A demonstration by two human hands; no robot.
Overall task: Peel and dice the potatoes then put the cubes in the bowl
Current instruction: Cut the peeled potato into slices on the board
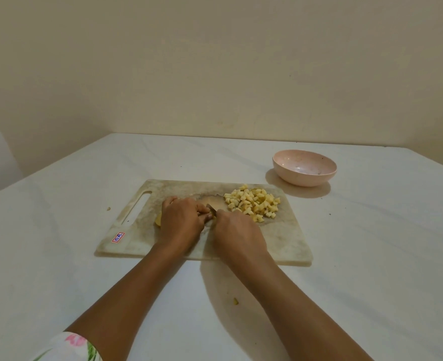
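A worn white cutting board (288, 238) lies on the table. A heap of yellow potato cubes (253, 203) sits on its right part. My left hand (182, 222) curls over a piece of potato (158, 220), which shows only as a yellow edge at the hand's left side. My right hand (237, 234) grips a knife (211, 208); just the blade tip shows between the two hands, right by the left fingertips. A pink bowl (304, 171) stands empty beyond the board's right corner.
The table (371, 256) is white and backs onto a beige wall. A small potato scrap (235, 301) lies on the table between my forearms, and another bit (108, 208) lies left of the board's handle slot (137, 208).
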